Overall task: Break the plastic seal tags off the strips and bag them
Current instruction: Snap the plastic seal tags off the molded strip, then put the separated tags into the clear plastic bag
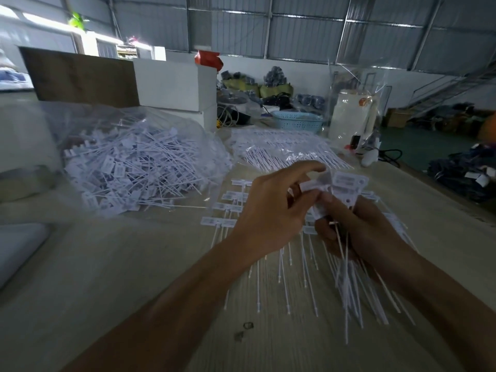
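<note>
Over the middle of the wooden table (134, 264), my right hand (367, 232) grips a bunch of white plastic seal tags (349, 183) by their stems, the thin tails hanging down toward me. My left hand (271, 213) pinches the flat head of one seal tag (316, 183) at the top of that bunch. Under both hands lie several strips of joined tags (228, 208), heads to the left, tails pointing at me. A large clear plastic bag (139, 167) heaped with loose tags lies open at the left.
Sealed packs of tag strips (284, 149) lie behind my hands. Farther back stand a white box (174, 84), a brown board (80, 76), a blue basket (298, 120) and a clear bag with a white container (351, 116). The table's right edge runs diagonally at the right.
</note>
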A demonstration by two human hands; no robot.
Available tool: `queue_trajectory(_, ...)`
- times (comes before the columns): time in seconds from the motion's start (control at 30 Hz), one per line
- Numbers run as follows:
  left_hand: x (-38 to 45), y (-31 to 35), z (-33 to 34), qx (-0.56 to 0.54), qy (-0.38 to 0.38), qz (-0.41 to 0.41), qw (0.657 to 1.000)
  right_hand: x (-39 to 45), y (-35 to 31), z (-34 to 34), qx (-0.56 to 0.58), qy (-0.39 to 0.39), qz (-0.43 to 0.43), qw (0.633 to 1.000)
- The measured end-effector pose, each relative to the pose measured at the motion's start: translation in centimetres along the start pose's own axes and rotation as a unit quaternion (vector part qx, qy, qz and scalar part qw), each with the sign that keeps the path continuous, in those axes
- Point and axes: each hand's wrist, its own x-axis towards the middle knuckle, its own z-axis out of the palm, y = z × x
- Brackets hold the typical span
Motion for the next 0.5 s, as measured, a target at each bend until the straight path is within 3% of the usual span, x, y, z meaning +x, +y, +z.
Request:
queue_trajectory(0.17, 1.5, -0.6, -2.9, -0.017, 0.005, -0.016, 1.0, 1.4, -1.8, -0.1, 0.012, 0.043, -0.01, 0.999)
queue_trajectory(0.33, 3.5, -4.9, -8.8, 0.089, 0.089, -0.133, 0.983, 4.7, -6.5, 3.8, 0.114, 0.13, -0.074, 0.982)
queue_trajectory(0.4, 2.0, -7.4, -11.4, 0.172, 0.175, -0.163, 0.956, 6.8, -8.4, 6.9, 0.14, 0.154, -0.139, 0.968)
queue_trajectory(0.5, -1.1, -10.4, -15.5, 0.34, 0.319, -0.172, 0.868, 10.6, -10.2, 13.4, 0.163, 0.144, -0.247, 0.944)
